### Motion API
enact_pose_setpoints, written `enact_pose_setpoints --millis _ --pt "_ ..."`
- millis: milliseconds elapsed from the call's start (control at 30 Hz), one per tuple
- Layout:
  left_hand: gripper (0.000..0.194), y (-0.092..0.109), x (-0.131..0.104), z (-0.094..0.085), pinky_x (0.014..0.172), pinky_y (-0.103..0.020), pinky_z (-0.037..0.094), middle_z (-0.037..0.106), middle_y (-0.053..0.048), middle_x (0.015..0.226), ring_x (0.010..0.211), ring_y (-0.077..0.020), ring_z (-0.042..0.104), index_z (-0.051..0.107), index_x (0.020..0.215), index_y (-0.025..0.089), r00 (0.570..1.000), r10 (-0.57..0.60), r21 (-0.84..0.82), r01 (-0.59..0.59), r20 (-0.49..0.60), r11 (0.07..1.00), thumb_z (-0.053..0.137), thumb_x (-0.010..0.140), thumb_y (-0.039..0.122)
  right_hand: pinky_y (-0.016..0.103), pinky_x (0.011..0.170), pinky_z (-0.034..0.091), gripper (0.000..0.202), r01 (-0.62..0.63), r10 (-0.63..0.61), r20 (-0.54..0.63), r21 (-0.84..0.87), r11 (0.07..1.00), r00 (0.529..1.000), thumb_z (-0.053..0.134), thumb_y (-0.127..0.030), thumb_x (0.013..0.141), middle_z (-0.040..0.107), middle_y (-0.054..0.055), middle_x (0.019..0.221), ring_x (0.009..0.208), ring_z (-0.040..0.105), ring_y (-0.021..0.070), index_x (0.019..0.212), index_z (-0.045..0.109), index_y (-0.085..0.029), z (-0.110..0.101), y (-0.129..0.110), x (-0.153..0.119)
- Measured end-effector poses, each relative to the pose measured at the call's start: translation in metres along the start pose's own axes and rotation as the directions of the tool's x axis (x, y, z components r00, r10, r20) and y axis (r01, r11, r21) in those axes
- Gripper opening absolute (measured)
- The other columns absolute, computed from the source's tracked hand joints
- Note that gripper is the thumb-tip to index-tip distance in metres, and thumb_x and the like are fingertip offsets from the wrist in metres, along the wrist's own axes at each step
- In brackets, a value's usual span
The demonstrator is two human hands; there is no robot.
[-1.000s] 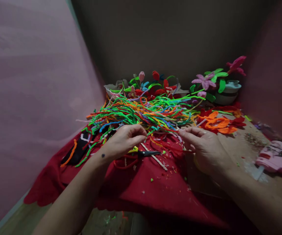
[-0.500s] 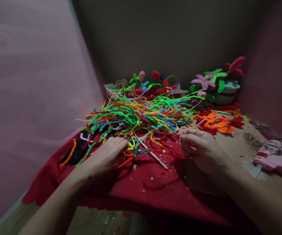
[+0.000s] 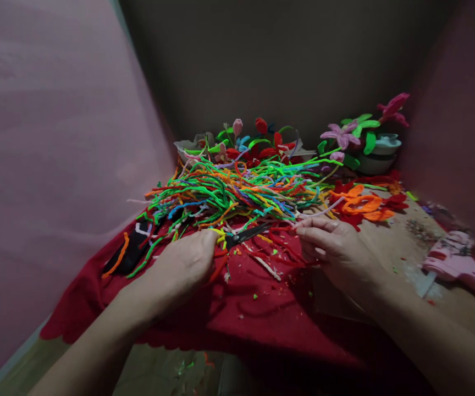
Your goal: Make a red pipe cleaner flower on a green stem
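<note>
My left hand (image 3: 191,257) is closed around the handles of a pair of scissors (image 3: 243,235). Their dark blades point right and slightly up, toward my other hand. Bits of yellow and red show beside the left fingers; I cannot tell whether they belong to the handles. My right hand (image 3: 331,241) pinches a red pipe cleaner (image 3: 282,228) between thumb and forefinger, with its end near the blade tips. Just behind both hands lies a large heap of pipe cleaners (image 3: 229,190) in many colours. A pale pipe cleaner (image 3: 267,267) rests on the red cloth below the blades.
A red cloth (image 3: 237,313) covers the table, scattered with small clippings. To the right are cardboard (image 3: 380,253), orange petal shapes (image 3: 361,203) and a pink glue gun (image 3: 454,258). Fuzzy flowers (image 3: 276,146) and a pot (image 3: 380,157) stand behind. A black item (image 3: 128,256) lies left.
The scissors have swung upward and their blades now reach farther right, near the red pipe cleaner's end. My right hand has shifted slightly left, still pinching.
</note>
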State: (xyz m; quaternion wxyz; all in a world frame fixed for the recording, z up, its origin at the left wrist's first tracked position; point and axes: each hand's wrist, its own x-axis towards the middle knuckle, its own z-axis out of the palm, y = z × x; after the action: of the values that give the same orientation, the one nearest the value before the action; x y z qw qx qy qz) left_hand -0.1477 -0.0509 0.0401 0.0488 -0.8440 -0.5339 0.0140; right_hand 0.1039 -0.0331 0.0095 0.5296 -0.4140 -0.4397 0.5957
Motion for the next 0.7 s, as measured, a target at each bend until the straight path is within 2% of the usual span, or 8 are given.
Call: enact_pose_setpoints --millis 167,333,500,700 --pt "0.025 0.016 0.01 0.004 0.06 -0.028 0.039 0.053 -0.003 0.067 0.06 -0.0164 0.05 0.049 0.079 0.018 0.998 0.056 0.114 -0.055 -0.007 0.992 0.026 0.085 0.01 0.021 0.041 0.019 0.007 -0.017 0.017 0.022 0.008 1.0 1.0 0.063 -0.019 0.066 0.04 -0.006 0.045 0.041 0.029 0.0046 0.064 0.059 -0.014 -0.002 0.003 0.0" --pt "0.029 0.029 0.013 0.003 0.059 -0.03 0.041 0.057 -0.006 0.07 0.06 -0.0187 0.052 0.052 0.08 0.015 0.995 0.074 0.206 -0.085 0.06 0.975 0.026 0.082 0.004 0.021 0.041 0.019 0.007 -0.033 0.033 0.02 0.008 0.999 0.999 0.063 -0.019 0.067 0.04 -0.007 0.045 0.04 0.029 0.0041 0.065 0.06 -0.014 -0.001 0.004 -0.001" --pt "0.031 0.037 0.018 -0.001 0.058 -0.03 0.042 0.057 -0.007 0.07 0.06 -0.0185 0.052 0.054 0.081 0.013 0.991 0.072 0.18 -0.092 0.111 0.979 0.025 0.082 0.002 0.021 0.042 0.019 0.005 -0.017 0.016 0.033 0.027 0.999 0.999 0.063 -0.018 0.067 0.041 -0.007 0.045 0.041 0.029 0.0037 0.066 0.061 -0.014 0.0 0.004 -0.002" --pt "0.032 0.042 0.02 -0.004 0.058 -0.029 0.042 0.057 -0.007 0.072 0.059 -0.017 0.052 0.053 0.083 0.013 0.988 0.048 0.095 -0.062 0.144 0.994 0.023 0.084 0.003 0.022 0.041 0.016 0.003 -0.059 0.052 0.063 0.118 0.991 0.997 0.062 -0.013 0.063 0.039 -0.008 0.041 0.038 0.027 0.0033 0.064 0.059 -0.013 0.002 0.005 -0.003"
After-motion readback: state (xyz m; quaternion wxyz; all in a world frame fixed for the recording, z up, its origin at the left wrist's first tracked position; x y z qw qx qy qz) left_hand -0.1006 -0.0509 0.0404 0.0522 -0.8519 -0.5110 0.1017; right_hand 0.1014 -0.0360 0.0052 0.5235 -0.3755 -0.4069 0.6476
